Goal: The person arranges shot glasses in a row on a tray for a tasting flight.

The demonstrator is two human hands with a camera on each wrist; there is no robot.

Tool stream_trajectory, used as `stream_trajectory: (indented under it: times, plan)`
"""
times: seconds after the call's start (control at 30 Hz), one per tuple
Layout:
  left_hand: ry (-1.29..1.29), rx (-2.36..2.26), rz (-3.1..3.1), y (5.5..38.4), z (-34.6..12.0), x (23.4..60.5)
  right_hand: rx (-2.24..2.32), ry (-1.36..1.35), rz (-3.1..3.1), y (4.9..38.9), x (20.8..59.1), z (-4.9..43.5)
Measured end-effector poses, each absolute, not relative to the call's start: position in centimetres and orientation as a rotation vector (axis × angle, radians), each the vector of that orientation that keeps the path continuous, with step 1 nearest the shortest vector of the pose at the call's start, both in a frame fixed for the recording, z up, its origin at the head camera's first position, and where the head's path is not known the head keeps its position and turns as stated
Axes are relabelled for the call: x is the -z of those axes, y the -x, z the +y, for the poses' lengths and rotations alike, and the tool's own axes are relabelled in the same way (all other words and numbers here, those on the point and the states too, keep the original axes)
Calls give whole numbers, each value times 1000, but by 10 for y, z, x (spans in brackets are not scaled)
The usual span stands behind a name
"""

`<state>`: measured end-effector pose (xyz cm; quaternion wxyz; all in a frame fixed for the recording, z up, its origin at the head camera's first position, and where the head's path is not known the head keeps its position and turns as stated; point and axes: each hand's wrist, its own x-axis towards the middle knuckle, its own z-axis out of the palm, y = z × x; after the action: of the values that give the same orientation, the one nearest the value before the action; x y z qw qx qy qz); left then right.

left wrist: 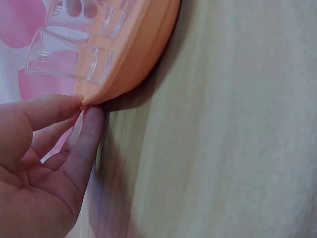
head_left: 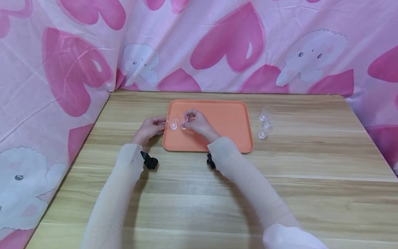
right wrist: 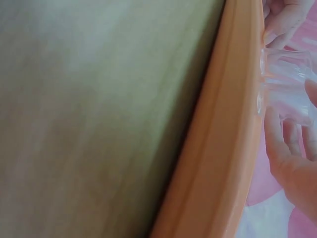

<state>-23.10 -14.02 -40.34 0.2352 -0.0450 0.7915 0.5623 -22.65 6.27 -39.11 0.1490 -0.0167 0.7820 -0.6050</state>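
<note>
An orange tray [head_left: 224, 128] lies on the table, and two small clear cups [head_left: 172, 123] stand upright side by side at its left end. My left hand [head_left: 148, 130] is at the tray's left edge; in the left wrist view its thumb and a finger [left wrist: 92, 124] pinch the rim beside the nearer cup [left wrist: 64, 57]. My right hand [head_left: 200, 124] reaches over the tray and holds the right-hand cup [right wrist: 290, 101] between thumb and fingers. That cup stands close beside the other one.
Several more clear cups [head_left: 263, 134] stand close together on the wooden table [head_left: 298, 145], right of the tray. A pink curtain [head_left: 217, 45] with hearts hangs behind the table and along its left side. Black wrist mounts [head_left: 151, 162] sit at both cuffs.
</note>
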Motion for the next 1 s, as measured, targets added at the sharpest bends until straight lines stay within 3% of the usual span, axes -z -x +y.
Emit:
stream_trajectory:
  times: [0.63,1.0]
  plan:
    - [124,-1562,2167,233,-140,406,1723,43,2276,231,392,58]
    - [129,-1549,2164,232,-140,404,1698,7,2263,232,389,79]
